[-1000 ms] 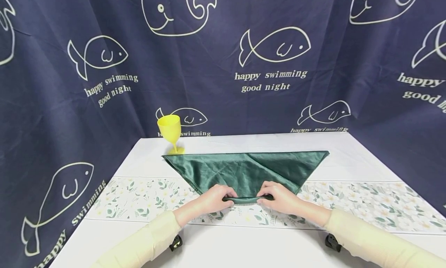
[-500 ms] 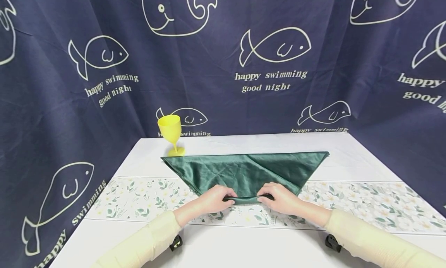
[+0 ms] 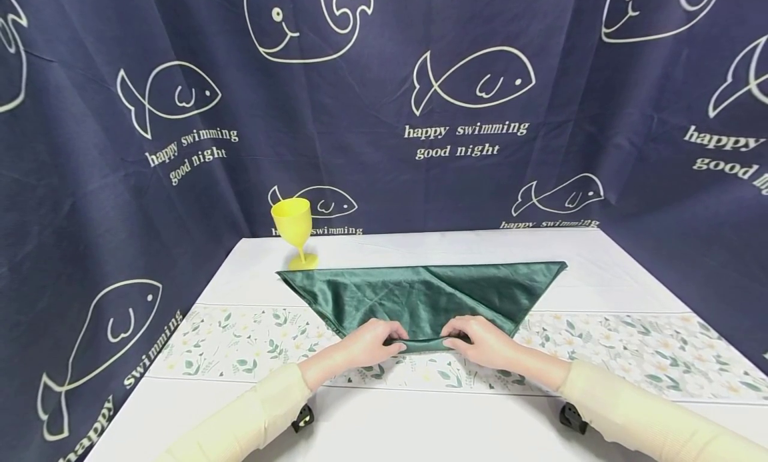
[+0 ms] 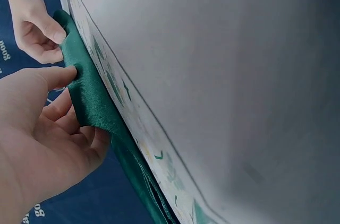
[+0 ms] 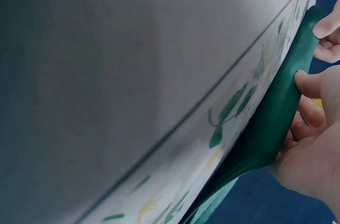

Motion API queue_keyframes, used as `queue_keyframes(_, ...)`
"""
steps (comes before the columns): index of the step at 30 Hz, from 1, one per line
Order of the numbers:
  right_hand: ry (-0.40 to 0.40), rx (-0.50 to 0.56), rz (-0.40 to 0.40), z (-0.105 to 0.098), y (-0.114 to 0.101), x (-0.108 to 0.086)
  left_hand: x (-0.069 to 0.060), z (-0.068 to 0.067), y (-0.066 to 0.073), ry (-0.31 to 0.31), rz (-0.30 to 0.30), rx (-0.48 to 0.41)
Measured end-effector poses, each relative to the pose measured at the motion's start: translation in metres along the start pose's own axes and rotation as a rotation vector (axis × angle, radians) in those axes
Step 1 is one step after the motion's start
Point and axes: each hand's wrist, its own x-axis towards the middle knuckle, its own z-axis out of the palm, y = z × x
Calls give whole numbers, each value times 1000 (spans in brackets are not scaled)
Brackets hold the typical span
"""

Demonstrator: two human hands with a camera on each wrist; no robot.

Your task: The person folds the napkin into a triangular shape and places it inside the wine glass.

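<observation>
A dark green satin cloth (image 3: 414, 295) lies on the table, its long straight edge at the back and its narrow near edge folded up. My left hand (image 3: 373, 342) pinches the left part of that folded edge between thumb and fingers. At the right part, my right hand (image 3: 477, 339) pinches the same fold, a short stretch of cloth showing between the two. In the left wrist view the thumb presses the outside of the green cloth (image 4: 87, 83), with fingers behind it. The right wrist view has the thumb on the raised green cloth (image 5: 281, 102) likewise.
A yellow goblet (image 3: 293, 225) stands upright at the back left, by the cloth's left corner. Beneath the cloth runs a floral strip (image 3: 606, 345) across the white table (image 3: 420, 422). A navy curtain (image 3: 384, 175) with fish drawings hangs behind and at both sides.
The cloth's back edge, mostly its left corner, has shifted slightly toward me. Both hands keep their grip on the near fold and have barely moved.
</observation>
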Motion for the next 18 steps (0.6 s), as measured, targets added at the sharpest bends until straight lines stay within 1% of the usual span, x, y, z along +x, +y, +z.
queue_keyframes(5, -8, 18, 12, 0, -2, 0, 0, 1, -2, -4, 4, -15)
queue_keyframes(13, 20, 5, -41, 0, -3, 0, 1, 2, -5, -11, 41, -26)
queue_keyframes(16, 15, 1, -31, 0, -3, 1, 1, 2, -5, -13, 46, -28)
queue_keyframes(18, 8, 6, -11, 0, -3, 1, 1, 1, -5, -14, 36, -43)
